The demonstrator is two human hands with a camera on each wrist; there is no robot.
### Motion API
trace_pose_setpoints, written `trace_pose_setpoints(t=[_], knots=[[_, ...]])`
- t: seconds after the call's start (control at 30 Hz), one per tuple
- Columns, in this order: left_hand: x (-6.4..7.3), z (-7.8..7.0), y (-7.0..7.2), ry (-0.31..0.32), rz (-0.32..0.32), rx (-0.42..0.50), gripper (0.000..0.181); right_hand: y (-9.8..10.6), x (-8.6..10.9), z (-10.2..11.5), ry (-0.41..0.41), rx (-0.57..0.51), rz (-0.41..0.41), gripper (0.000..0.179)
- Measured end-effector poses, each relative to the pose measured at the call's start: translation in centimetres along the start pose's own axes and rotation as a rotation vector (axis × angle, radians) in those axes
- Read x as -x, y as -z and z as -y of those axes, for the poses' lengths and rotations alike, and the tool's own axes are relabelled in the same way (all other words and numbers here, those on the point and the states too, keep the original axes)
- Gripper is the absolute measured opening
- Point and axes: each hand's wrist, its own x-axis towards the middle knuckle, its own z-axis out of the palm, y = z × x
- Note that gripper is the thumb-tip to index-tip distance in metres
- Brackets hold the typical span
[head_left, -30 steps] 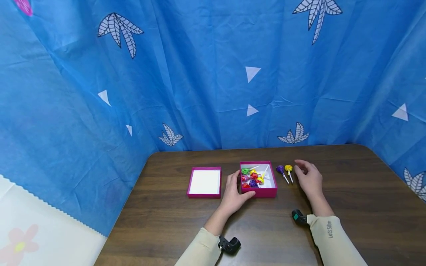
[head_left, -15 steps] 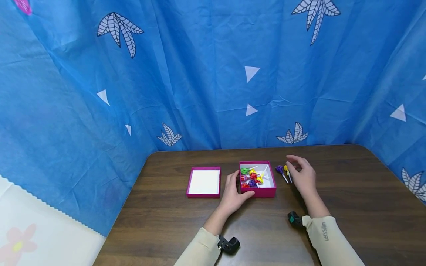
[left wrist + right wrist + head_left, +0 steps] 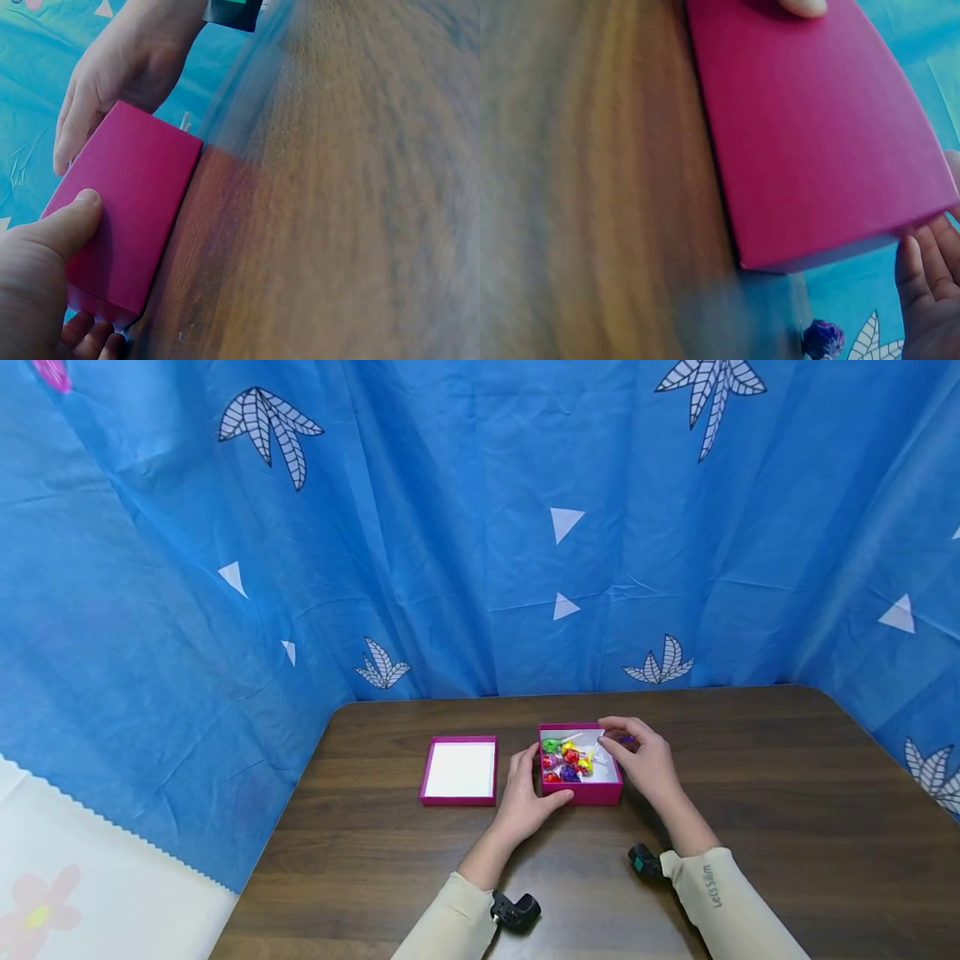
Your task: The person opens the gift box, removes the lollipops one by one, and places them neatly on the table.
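A magenta box [image 3: 589, 794] with a white inside stands uncovered on the table. Several lollipops [image 3: 572, 757] in coloured wrappers lie in it. My left hand [image 3: 522, 806] holds its near left corner, thumb on the front face and fingers along the left side, as the left wrist view shows. My right hand [image 3: 647, 764] is at the box's right side, fingertips over the rim, fingers extended and thumb apart; I see nothing held in it. Just beyond the box's right side a purple lollipop [image 3: 823, 337] shows. The yellow lollipop beside it is hidden by my right hand.
A shallow magenta lid [image 3: 459, 768], white inside, lies to the left of the box. The brown wooden table [image 3: 360, 843] ends at a blue patterned curtain [image 3: 450, 568] behind. A small black camera [image 3: 516, 912] sits on each wrist.
My right hand has moved left from beside the purple and yellow lollipops, passing over them to the box's right edge. My left hand and the box have stayed in place.
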Motion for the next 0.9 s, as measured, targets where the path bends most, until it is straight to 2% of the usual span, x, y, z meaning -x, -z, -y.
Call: trace_pose_setpoints(t=[0.27,0.67,0.9], knots=[[0.0,0.1,0.0,0.005,0.007,-0.007,0.092,-0.4,0.1,0.4,0.037,0.025,0.041,0.029],[-0.2,0.1,0.2,-0.002,0.015,-0.016,0.092,-0.7,-1.6,1.5,0.071,0.107,0.247,0.028],[-0.1,-0.1,0.2,-0.006,0.016,-0.011,0.091,-0.8,-2.5,1.9,0.052,0.141,0.341,0.027]])
